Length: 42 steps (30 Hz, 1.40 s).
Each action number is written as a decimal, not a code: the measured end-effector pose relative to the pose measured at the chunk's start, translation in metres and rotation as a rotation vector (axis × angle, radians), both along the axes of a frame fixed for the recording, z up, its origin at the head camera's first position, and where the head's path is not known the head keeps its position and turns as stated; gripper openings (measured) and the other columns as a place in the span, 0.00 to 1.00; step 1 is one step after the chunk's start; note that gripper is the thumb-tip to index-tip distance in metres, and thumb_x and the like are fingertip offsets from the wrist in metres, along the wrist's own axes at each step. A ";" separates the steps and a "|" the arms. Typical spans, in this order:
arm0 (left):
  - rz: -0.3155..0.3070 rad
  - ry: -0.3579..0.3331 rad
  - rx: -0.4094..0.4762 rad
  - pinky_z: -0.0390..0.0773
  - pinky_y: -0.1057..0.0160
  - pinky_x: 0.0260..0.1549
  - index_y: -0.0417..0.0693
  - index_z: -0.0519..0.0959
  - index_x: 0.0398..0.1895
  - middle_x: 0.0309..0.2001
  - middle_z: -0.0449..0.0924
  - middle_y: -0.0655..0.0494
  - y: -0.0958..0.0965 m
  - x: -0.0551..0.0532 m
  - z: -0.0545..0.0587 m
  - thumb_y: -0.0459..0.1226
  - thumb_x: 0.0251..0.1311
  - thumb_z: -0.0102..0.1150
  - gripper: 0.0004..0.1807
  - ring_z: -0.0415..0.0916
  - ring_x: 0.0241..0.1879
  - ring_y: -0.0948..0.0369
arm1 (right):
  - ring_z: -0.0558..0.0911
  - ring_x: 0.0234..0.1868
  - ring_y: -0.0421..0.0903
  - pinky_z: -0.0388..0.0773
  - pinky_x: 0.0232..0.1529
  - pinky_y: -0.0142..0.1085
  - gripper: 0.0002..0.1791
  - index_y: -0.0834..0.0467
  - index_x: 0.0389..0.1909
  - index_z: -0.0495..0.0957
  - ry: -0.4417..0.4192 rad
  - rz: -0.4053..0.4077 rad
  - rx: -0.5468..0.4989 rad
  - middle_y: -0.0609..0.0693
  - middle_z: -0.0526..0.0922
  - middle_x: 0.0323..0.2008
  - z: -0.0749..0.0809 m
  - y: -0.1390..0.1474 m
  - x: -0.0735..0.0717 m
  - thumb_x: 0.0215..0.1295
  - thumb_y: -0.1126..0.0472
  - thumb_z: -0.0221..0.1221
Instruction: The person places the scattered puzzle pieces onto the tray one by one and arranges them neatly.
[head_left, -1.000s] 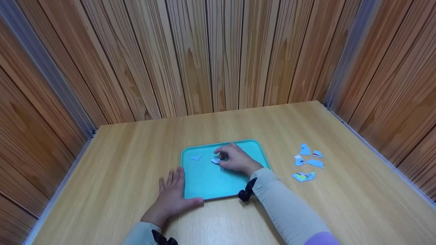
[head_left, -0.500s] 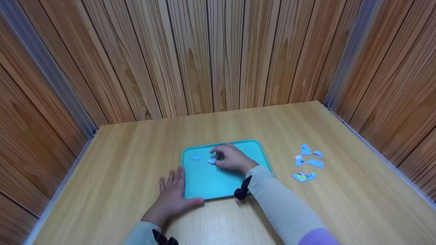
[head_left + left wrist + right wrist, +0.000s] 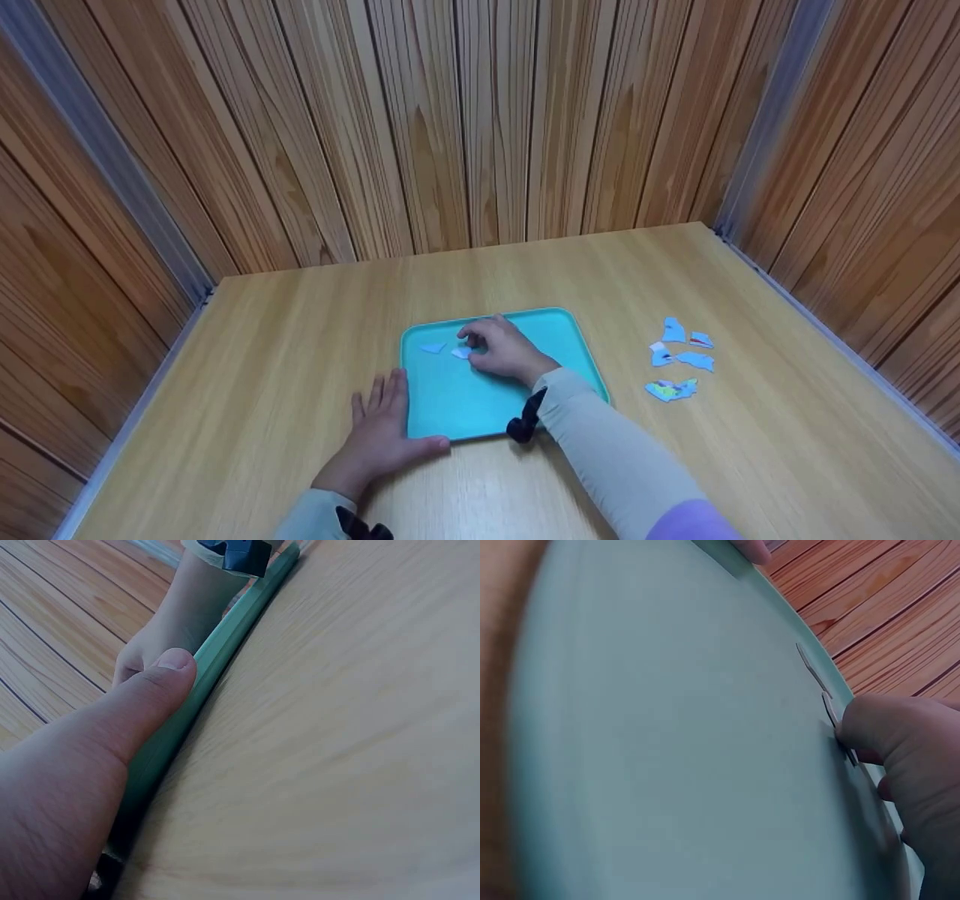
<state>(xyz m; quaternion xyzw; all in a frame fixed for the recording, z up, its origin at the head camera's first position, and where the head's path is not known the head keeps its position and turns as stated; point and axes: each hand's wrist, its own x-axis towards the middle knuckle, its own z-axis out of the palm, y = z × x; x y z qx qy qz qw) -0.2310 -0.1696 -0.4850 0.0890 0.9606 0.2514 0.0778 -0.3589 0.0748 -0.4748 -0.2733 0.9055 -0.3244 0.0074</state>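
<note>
The right hand (image 3: 510, 354) pinches a pale-blue puzzle piece (image 3: 460, 352) at the turquoise tray (image 3: 457, 409), just right of a second blue piece (image 3: 432, 348); the left hand (image 3: 381, 433), thumb spread, braces the tray's near-left corner, with more pieces (image 3: 694, 361) on the worktop (image 3: 315, 322) to the right

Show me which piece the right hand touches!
In the head view, the right piece on the tray: the right hand touches it. The left piece lies untouched; others lie outside.
</note>
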 end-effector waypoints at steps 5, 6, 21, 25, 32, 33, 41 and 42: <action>0.000 0.011 -0.002 0.19 0.34 0.69 0.43 0.35 0.82 0.82 0.35 0.44 0.001 -0.001 -0.001 0.78 0.41 0.60 0.77 0.24 0.79 0.42 | 0.72 0.50 0.45 0.70 0.57 0.43 0.18 0.51 0.55 0.82 0.015 -0.027 -0.017 0.42 0.81 0.42 -0.004 -0.002 0.001 0.64 0.61 0.62; 0.001 0.006 0.001 0.19 0.34 0.69 0.43 0.35 0.82 0.82 0.35 0.44 0.001 -0.001 -0.001 0.78 0.41 0.60 0.77 0.23 0.79 0.42 | 0.72 0.50 0.45 0.71 0.54 0.43 0.17 0.50 0.55 0.82 0.007 -0.037 -0.023 0.42 0.81 0.43 -0.004 -0.003 0.002 0.65 0.61 0.62; -0.003 -0.023 -0.001 0.17 0.35 0.68 0.45 0.33 0.82 0.82 0.33 0.46 -0.001 -0.003 0.000 0.79 0.42 0.58 0.77 0.21 0.79 0.43 | 0.72 0.53 0.44 0.72 0.57 0.44 0.17 0.47 0.56 0.81 -0.043 -0.090 -0.072 0.41 0.80 0.47 -0.003 -0.009 0.004 0.66 0.60 0.64; -0.003 -0.020 0.005 0.16 0.35 0.68 0.45 0.33 0.82 0.82 0.32 0.46 -0.002 -0.002 0.000 0.79 0.42 0.58 0.77 0.21 0.79 0.43 | 0.72 0.53 0.44 0.73 0.57 0.44 0.17 0.47 0.56 0.81 -0.053 -0.088 -0.079 0.40 0.80 0.47 -0.003 -0.009 0.004 0.67 0.60 0.63; 0.004 -0.015 0.001 0.18 0.34 0.69 0.44 0.34 0.82 0.82 0.34 0.45 -0.001 -0.001 0.001 0.79 0.41 0.59 0.77 0.23 0.79 0.42 | 0.73 0.52 0.45 0.73 0.56 0.43 0.18 0.48 0.57 0.81 -0.013 -0.080 -0.070 0.42 0.81 0.46 -0.004 -0.010 0.003 0.66 0.62 0.63; 0.006 -0.015 -0.001 0.18 0.34 0.69 0.44 0.34 0.82 0.82 0.34 0.45 0.000 0.000 0.001 0.79 0.41 0.59 0.77 0.23 0.79 0.42 | 0.73 0.52 0.45 0.73 0.56 0.43 0.18 0.49 0.57 0.81 -0.011 -0.077 -0.069 0.42 0.81 0.46 -0.004 -0.010 0.003 0.66 0.62 0.63; 0.004 -0.020 -0.002 0.18 0.34 0.69 0.45 0.33 0.82 0.82 0.32 0.46 0.000 -0.001 0.000 0.79 0.41 0.59 0.77 0.22 0.79 0.43 | 0.73 0.55 0.46 0.72 0.59 0.47 0.19 0.47 0.60 0.79 -0.057 -0.101 -0.119 0.43 0.80 0.50 0.001 0.005 0.004 0.69 0.59 0.62; 0.003 -0.022 -0.002 0.18 0.34 0.69 0.45 0.33 0.82 0.82 0.32 0.46 -0.001 -0.001 0.000 0.79 0.41 0.59 0.77 0.21 0.79 0.43 | 0.73 0.56 0.46 0.72 0.60 0.47 0.19 0.47 0.60 0.79 -0.060 -0.113 -0.129 0.43 0.80 0.50 0.002 0.010 0.004 0.70 0.59 0.62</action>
